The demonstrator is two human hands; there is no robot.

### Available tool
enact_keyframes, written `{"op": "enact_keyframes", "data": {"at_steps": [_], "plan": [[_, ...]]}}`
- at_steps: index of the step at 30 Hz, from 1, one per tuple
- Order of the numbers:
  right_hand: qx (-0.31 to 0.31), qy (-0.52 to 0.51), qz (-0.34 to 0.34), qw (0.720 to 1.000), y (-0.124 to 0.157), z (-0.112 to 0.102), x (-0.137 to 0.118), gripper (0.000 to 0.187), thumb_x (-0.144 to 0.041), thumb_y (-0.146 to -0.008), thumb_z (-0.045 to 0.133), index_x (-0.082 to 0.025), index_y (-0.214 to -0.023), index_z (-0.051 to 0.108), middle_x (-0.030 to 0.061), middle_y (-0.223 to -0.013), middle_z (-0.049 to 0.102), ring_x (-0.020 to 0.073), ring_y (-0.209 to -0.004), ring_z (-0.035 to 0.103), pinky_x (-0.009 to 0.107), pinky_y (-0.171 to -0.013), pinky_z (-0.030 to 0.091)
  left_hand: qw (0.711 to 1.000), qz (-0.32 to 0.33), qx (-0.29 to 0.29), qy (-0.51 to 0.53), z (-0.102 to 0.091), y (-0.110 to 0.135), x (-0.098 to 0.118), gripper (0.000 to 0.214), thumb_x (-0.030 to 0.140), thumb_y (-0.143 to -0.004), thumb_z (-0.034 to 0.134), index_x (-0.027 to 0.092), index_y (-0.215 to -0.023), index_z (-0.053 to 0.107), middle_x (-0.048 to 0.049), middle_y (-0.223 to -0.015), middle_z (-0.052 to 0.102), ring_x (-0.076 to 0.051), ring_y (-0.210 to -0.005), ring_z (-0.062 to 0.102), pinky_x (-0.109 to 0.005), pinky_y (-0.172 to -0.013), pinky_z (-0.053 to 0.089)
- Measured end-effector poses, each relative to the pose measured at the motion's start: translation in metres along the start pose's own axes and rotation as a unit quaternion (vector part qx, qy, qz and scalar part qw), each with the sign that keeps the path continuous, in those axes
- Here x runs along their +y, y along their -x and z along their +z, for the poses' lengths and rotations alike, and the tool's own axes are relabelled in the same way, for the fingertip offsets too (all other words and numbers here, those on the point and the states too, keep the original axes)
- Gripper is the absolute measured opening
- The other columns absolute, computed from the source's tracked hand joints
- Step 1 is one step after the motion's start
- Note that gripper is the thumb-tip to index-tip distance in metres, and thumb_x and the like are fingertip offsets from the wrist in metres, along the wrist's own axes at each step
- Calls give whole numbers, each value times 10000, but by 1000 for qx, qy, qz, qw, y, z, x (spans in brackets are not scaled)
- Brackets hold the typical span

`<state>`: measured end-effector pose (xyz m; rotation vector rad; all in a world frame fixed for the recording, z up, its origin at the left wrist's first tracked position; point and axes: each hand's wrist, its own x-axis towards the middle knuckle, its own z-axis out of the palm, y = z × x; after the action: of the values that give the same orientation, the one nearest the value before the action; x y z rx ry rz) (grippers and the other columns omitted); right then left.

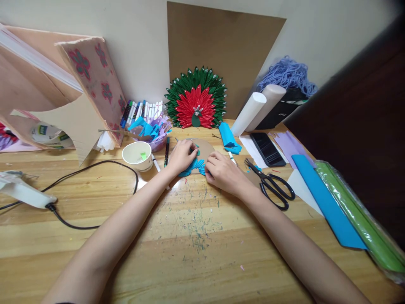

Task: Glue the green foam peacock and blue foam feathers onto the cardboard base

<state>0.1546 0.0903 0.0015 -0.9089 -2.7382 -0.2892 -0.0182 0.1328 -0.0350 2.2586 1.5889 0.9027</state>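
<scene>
A round piece of cardboard (pixel 206 148) lies on the table between my hands, with a small green cutout (pixel 198 149) on it. Pleated blue crepe paper (pixel 198 165) fans along its near edge. My left hand (pixel 182 157) rests over the left side of the cardboard, fingers curled; its fingertips are partly hidden. At the right end of the pleats, the bent fingers of my right hand (pixel 221 171) are closed on the blue crepe paper. Black-handled scissors (pixel 272 185) lie right of my right hand, and a white marker (pixel 232 158) is just beyond it.
A red and green paper peacock (pixel 196 99) stands behind, against a brown board (pixel 218 50). Left are a paper bowl (pixel 131 153), a glue gun (pixel 27 190) and its looping cord. Right are a phone (pixel 267 149), white rolls (pixel 249 113) and a folded blue sheet (pixel 327 200).
</scene>
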Motion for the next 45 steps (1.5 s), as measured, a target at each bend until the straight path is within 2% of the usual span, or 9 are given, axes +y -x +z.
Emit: {"op": "enact_keyframes", "data": {"at_steps": [7,13,17,24,45], "plan": [[-1,-31,8,999,0,1,2,156,-54,-753,471,-118,-706,604,110,-736,593,242,-853,475,342,-747,440,1000,-1,-1,8,0,0,0,84,237,-826,499,195,-763,537,-48,-866,613,-208,-861,517,-343,-798,406],[6,-120,50,992,7,-13,24,80,-122,-776,528,-162,-743,589,72,-759,595,237,-912,471,353,-790,443,1000,-5,-7,7,0,0,0,86,243,-824,500,197,-765,543,-49,-861,606,-214,-861,513,-350,-788,404],[11,-151,72,986,11,-13,33,97,-127,-784,537,-181,-808,613,69,-832,613,238,-952,464,381,-828,437,1000,-8,-5,2,-1,1,0,98,253,-827,499,199,-758,542,-48,-855,605,-215,-851,512,-347,-771,408],[-19,-180,69,981,11,-1,32,136,-111,-790,530,-184,-833,637,65,-834,599,228,-951,456,379,-834,433,1000,-5,-8,-1,-2,0,1,105,259,-833,496,196,-763,541,-51,-867,603,-215,-858,512,-348,-775,410],[-18,-175,50,983,8,-1,25,153,-115,-797,522,-193,-831,649,65,-830,612,223,-957,473,376,-829,428,1000,-11,-9,-1,-2,1,2,90,252,-827,500,203,-763,539,-49,-859,601,-218,-862,508,-349,-776,405]]}}
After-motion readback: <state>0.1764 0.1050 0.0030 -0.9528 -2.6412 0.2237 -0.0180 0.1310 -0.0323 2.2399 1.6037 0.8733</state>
